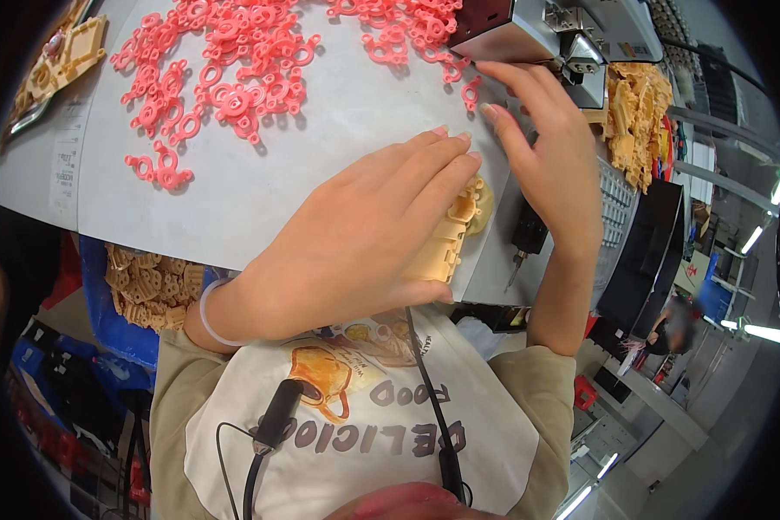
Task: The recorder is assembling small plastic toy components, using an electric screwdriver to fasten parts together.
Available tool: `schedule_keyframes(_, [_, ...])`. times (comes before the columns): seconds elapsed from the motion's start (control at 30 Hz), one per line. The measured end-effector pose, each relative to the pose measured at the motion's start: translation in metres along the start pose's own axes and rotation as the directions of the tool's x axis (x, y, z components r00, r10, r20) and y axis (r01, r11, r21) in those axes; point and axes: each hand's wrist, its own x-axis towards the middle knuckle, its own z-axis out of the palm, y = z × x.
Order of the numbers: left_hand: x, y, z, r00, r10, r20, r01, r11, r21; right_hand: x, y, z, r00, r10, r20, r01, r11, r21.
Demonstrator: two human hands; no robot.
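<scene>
My left hand (347,230) lies over a beige moulded plastic part (446,247) at the table's near edge, its fingers across the top and its thumb along the near end. Much of the part is hidden under the palm. A yellowish rounded piece (482,208) shows beside the part's far end. My right hand (546,143) hovers to the right with thumb and forefinger apart, nothing visible between them. Just left of its fingertips sits a single pink ringed plastic piece (471,93). Many similar pink pieces (234,100) lie heaped across the far table.
A black-handled tool with a thin metal tip (527,234) lies by my right forearm. A metal box-shaped machine (516,30) stands at the far right, near a pile of beige parts (637,121). At lower left, a blue bin (104,299) holds more beige pieces.
</scene>
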Motion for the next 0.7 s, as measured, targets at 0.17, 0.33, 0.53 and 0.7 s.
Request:
schedule_keyframes(0.17, [-0.001, 0.000, -0.002, 0.999, -0.035, 0.016, 0.035, 0.999, 0.011, -0.020, 0.016, -0.018, 0.999, -0.048, -0.005, 0.048, 0.999, -0.005])
schedule_keyframes(0.33, [0.002, 0.005, -0.005, 0.998, -0.030, 0.047, 0.029, 0.999, 0.024, -0.088, 0.102, -0.061, 0.815, 0.491, -0.308, -0.391, 0.858, 0.333])
schedule_keyframes(0.53, [0.004, 0.005, -0.003, 0.996, -0.069, 0.063, 0.065, 0.996, 0.068, -0.163, 0.128, -0.056, 0.781, 0.581, -0.229, -0.573, 0.813, 0.105])
schedule_keyframes(0.7, [0.007, 0.009, 0.003, 0.996, -0.072, 0.053, 0.067, 0.994, 0.089, -0.205, 0.162, -0.042, 0.645, 0.702, -0.303, -0.748, 0.660, -0.063])
